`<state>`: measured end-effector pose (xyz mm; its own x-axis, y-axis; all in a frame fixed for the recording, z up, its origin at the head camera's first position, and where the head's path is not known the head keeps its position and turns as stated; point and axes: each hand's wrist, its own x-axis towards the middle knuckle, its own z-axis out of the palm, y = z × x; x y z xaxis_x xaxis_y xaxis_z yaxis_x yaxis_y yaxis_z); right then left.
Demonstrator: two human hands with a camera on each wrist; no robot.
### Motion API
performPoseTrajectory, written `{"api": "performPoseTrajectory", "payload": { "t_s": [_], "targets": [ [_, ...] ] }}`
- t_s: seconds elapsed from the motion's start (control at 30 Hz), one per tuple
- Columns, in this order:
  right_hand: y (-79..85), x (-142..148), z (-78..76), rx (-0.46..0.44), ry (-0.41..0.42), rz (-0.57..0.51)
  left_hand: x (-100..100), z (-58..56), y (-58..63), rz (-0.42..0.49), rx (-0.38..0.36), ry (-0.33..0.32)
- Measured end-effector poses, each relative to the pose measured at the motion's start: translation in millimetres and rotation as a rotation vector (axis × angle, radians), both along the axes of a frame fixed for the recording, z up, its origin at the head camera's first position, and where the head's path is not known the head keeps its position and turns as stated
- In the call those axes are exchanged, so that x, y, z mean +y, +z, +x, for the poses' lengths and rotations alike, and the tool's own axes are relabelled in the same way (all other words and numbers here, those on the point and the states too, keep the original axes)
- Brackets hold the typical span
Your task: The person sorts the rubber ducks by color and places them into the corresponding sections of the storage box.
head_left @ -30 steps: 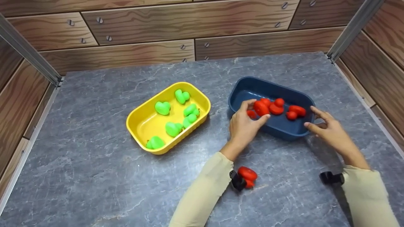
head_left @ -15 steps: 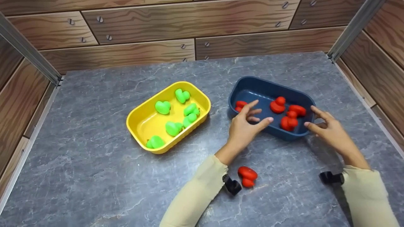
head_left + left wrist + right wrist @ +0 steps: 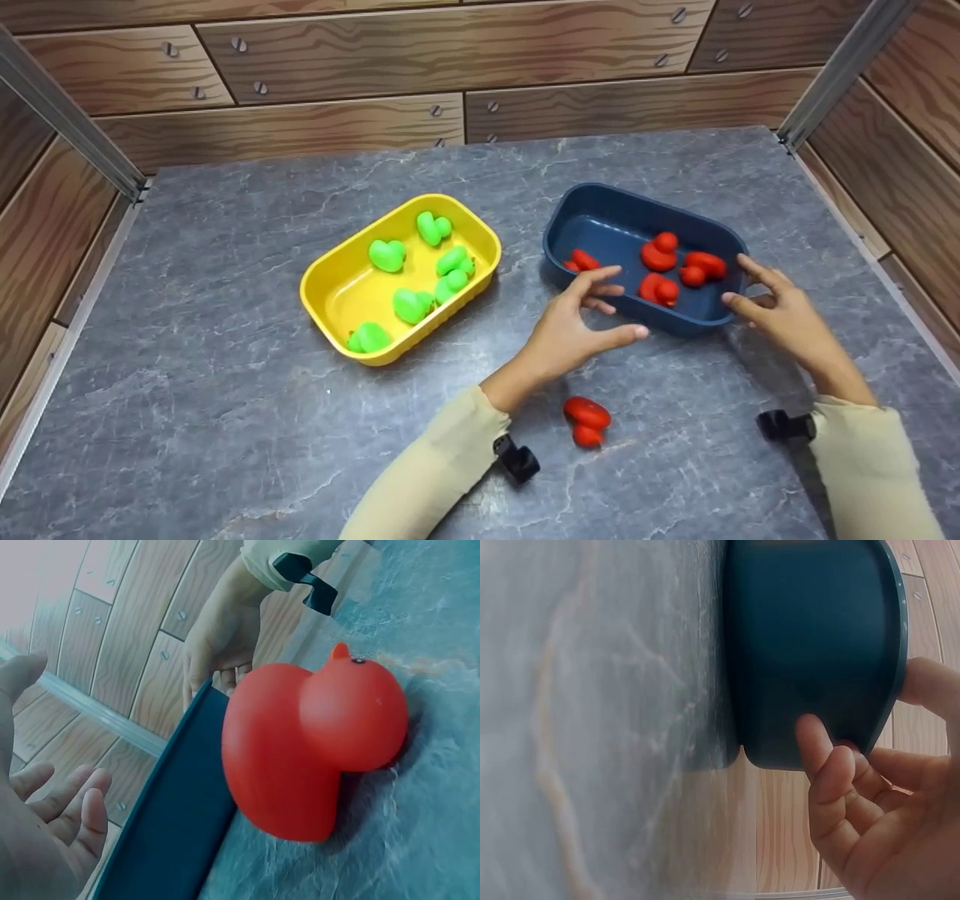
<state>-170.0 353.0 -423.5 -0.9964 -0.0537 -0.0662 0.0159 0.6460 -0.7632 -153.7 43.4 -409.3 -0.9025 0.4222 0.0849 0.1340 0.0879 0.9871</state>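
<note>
My left hand point(image 3: 562, 334) is just in front of the dark blue bin point(image 3: 690, 322), holding nothing, its fingers and thumb spread apart. Several red rubber ducks point(image 3: 658, 256) lie inside that bin, one partly hidden behind the front wall near my left fingertips. Another red rubber duck point(image 3: 587, 420) rests on the table below my left hand, large in the left wrist view as a red duck point(image 3: 292, 750) beside the bin's wall. My right hand point(image 3: 787, 315) holds the bin's right end by the rim; in the right wrist view its fingers point(image 3: 832, 772) bend against the outer wall.
A yellow bin point(image 3: 322, 322) with several green rubber ducks point(image 3: 386, 256) stands to the left on the grey marbled table point(image 3: 225, 420). Wood-patterned panels point(image 3: 330, 60) enclose the back and sides.
My left hand has let a red duck drop into the blue bin, where it tumbled and settled, then drawn back toward me. My right hand has stayed at the bin's end.
</note>
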Motion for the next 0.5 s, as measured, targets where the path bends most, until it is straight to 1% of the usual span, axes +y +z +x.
{"api": "performPoseTrajectory", "payload": {
  "t_s": [0.1, 0.23, 0.3, 0.43, 0.5],
  "targets": [
    [0.1, 0, 0.4, 0.004, -0.004, -0.003, -6, 4.3, 1.7, -0.024, 0.023, -0.054],
    [0.0, 0, 0.5, 0.007, 0.003, -0.012, -15, 11.0, 2.8, -0.088, 0.050, -0.133],
    [-0.1, 0, 0.5, 0.009, 0.005, -0.014, -20, 14.9, 2.6, -0.124, 0.046, -0.171],
    [-0.2, 0, -0.1, 0.012, 0.008, -0.013, -29, 22.2, 1.5, -0.170, 0.027, -0.246],
    [0.1, 0, 0.0, 0.013, 0.008, -0.012, -32, 25.1, 1.1, -0.196, 0.033, -0.275]
  ]
}}
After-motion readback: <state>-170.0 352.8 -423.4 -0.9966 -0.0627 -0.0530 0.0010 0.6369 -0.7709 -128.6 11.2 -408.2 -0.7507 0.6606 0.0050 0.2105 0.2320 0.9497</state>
